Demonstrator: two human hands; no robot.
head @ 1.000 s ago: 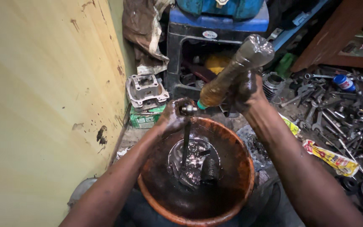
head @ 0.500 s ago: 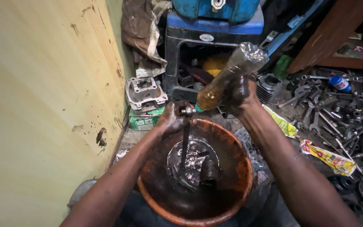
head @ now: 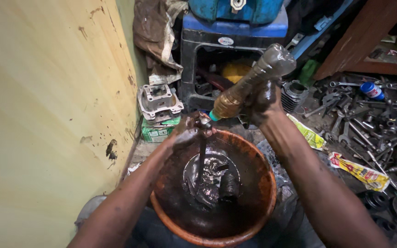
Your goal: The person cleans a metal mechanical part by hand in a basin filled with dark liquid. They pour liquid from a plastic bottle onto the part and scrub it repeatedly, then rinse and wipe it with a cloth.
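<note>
Bottle [head: 249,85] nozzle now above L hand [head: 187,131]

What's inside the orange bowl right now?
The orange bowl holds dark oily liquid, a round metal part and a coil spring. Anything beneath the liquid is hidden.

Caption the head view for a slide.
Oily left hand holds a metal rod over an orange basin; right hand tips a plastic bottle toward it.

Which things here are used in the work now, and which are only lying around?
In use:
left hand
metal rod
right hand
plastic bottle
orange basin

Lying about:
spanners
cylinder head
yellow wrapper
blue stool
</note>
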